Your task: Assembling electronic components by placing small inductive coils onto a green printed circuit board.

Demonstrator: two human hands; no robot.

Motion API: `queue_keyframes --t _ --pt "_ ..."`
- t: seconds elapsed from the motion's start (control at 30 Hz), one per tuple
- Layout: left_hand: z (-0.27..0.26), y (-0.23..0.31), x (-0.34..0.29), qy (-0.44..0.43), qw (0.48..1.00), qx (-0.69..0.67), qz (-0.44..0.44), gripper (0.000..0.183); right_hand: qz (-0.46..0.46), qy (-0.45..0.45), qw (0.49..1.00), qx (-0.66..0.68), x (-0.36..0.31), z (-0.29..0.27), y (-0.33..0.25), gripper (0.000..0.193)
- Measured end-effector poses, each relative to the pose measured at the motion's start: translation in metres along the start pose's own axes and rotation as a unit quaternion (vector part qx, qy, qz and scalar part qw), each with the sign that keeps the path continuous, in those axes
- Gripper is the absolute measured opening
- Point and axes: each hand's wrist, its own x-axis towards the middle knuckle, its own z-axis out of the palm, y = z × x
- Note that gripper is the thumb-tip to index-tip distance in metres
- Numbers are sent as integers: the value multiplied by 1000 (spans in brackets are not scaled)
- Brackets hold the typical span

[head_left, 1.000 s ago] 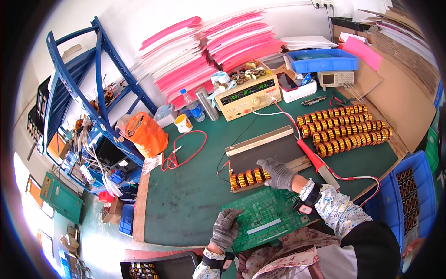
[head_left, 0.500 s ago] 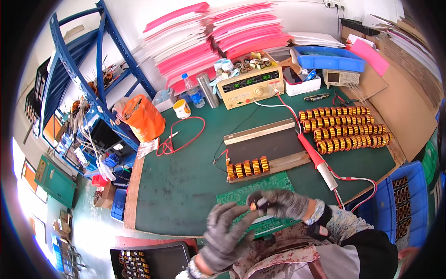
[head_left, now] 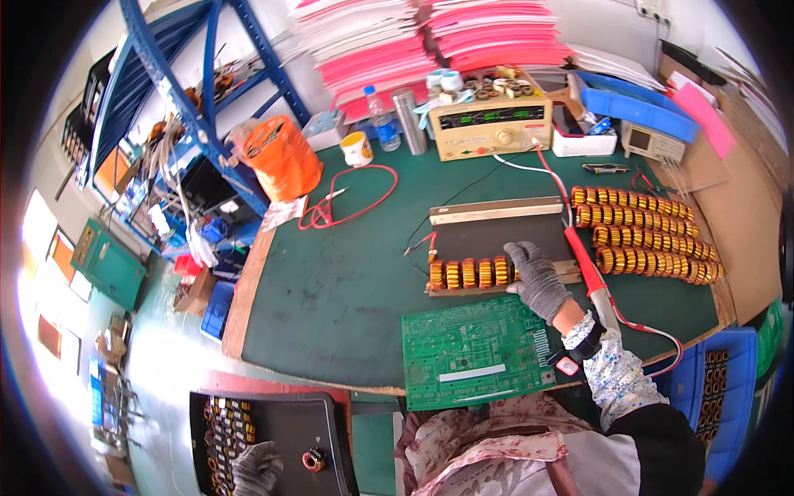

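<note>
My right hand (head_left: 542,285), in a grey glove, reaches over the wooden-edged fixture (head_left: 496,209). Its fingers and thumb close around the right end of a row of copper-wound toroidal coils (head_left: 469,273), on the last coil there. Down at the lower left, my gloved left hand (head_left: 256,471) is in a black tray (head_left: 335,430), beside a heap of toroidal coils (head_left: 227,426); its fingertips are too indistinct to read. One loose coil (head_left: 313,460) lies apart in that tray. A green circuit board (head_left: 471,351) lies at the table's front edge.
Several rows of finished coils (head_left: 645,240) stand at the right. A red-and-white probe (head_left: 589,269) with its cable lies between them and the fixture. Behind stands a beige power tester (head_left: 495,131). A blue bin (head_left: 744,388) of coils sits at the lower right.
My hands have parted from above the circuit board. The right moved forward to the coil row's end; the left dropped into the black tray. The view has shifted, and the board now shows uncovered.
</note>
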Motion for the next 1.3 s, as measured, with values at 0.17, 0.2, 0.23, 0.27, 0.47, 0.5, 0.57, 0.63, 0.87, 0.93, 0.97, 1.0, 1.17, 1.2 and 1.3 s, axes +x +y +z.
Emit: queue_keyframes --t 0.17,0.2,0.23,0.27,0.47,0.5,0.57,0.63,0.87,0.93,0.97,1.0,1.17,1.2,1.3 --pt "-60 -185 -13 -137 937 318 36 36 -12 33 996 76 -3 -6 -13 81" --pt "-73 -218 -24 -217 721 643 143 41 -8 41 997 67 -5 -8 -21 81" --pt "-44 -181 -19 -170 798 576 51 48 -12 37 997 67 -7 -12 -24 81" --pt "-5 -125 -10 -115 856 501 -48 55 -6 66 997 40 -9 -16 -26 78" --pt "38 -91 24 -40 915 397 55 61 -37 59 996 61 -29 -40 -44 65" --pt "36 -99 27 -30 915 399 45 61 -46 54 995 69 -32 -38 -47 65" --pt "36 -103 32 -71 907 414 17 52 -41 48 995 75 -36 -38 -57 61" --pt "35 -93 30 -59 913 403 39 44 -54 39 995 70 -40 -52 -82 59" --pt "95 45 17 -29 926 224 301 40 -95 -462 691 547 -51 -31 -157 49" --pt "126 64 24 -110 917 153 351 43 -23 -489 554 673 -56 -25 -191 51" --pt "140 66 26 -147 908 132 369 44 53 -498 391 772 -60 -20 -202 52" --pt "155 68 23 -160 906 89 381 42 46 -505 386 771 -67 -8 -207 52" --pt "133 63 42 -132 875 232 403 42 44 -446 360 818 -64 12 -177 48" --pt "108 57 46 -76 874 284 388 46 85 -416 373 825 -62 1 -164 46" --pt "40 17 69 71 982 124 123 54 122 -256 342 896 -61 -25 -119 48"
